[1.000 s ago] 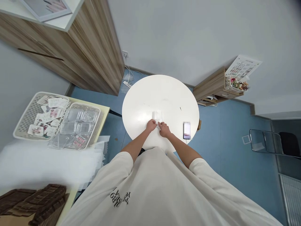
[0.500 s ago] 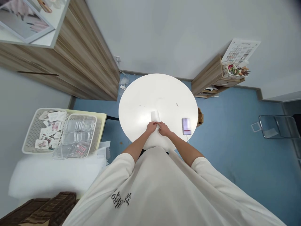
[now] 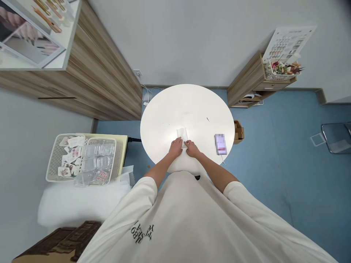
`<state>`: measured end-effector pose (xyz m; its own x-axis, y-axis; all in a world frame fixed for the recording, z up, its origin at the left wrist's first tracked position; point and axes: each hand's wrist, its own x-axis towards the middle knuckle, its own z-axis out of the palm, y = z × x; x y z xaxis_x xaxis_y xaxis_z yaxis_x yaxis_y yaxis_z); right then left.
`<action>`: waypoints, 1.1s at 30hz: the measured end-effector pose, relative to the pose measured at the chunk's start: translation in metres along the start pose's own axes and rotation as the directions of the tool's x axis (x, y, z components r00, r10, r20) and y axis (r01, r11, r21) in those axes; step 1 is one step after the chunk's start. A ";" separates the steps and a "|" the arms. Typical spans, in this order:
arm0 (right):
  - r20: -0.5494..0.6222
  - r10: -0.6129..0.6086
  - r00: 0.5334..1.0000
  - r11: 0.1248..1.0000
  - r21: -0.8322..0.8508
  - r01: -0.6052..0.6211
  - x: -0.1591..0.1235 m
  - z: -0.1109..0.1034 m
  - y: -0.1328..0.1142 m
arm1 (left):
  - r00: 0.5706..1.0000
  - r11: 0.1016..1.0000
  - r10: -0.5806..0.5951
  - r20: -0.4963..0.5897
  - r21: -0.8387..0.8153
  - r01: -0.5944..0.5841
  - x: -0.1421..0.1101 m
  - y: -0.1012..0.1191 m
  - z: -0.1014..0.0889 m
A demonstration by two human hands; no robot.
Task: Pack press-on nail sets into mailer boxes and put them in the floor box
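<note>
A small white strip (image 3: 182, 132) that looks like soft paper or thin foam sheet lies on the round white table (image 3: 189, 98), close to my body. My left hand (image 3: 175, 147) holds its left edge, fingers reaching forward along it. On the other side, my right hand (image 3: 192, 149) has its fingers bent in a pinch at the strip's right edge. The strip's near end shows between the two hands, and its far end extends past my fingertips. Exactly how the fingertips grip it is too small to make out.
A phone (image 3: 221, 144) with a cable lies on the table's right side. At left, a white basket (image 3: 52, 160) holds cards and clear plastic boxes above white foam wrap (image 3: 74, 204). A cardboard box (image 3: 239, 132) stands right of the table, and a wooden cabinet (image 3: 109, 65) at back left.
My hands have moved apart slightly from where they met at the strip's near end. They now sit on its two sides. The camera view has shifted a little.
</note>
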<state>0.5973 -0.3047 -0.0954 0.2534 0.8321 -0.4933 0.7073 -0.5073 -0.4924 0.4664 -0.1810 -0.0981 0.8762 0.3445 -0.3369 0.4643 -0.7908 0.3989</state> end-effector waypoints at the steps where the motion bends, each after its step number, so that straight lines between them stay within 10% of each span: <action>1: 0.001 -0.003 1.000 1.000 -0.001 0.003 0.000 0.000 0.000 | 1.000 1.000 0.003 0.012 0.027 -0.003 0.002 0.001 0.000; 16: -0.164 -0.165 0.973 0.961 -0.249 0.121 -0.026 -0.001 -0.010 | 0.998 0.998 -0.005 0.068 -0.061 0.010 -0.003 -0.003 -0.015; 25: -0.023 -0.304 0.952 0.872 -0.410 0.268 -0.032 -0.005 -0.009 | 0.994 0.973 0.016 0.109 -0.230 0.010 -0.031 -0.016 -0.006; 33: -0.024 -0.149 0.989 0.925 -0.357 0.130 0.011 -0.032 -0.026 | 0.959 0.837 -0.272 0.078 -0.472 0.276 -0.024 -0.008 0.002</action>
<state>0.6029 -0.2753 -0.0647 0.1614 0.9036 -0.3969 0.9228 -0.2807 -0.2638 0.4412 -0.1841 -0.0943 0.7037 0.5061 -0.4987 0.6918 -0.3278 0.6434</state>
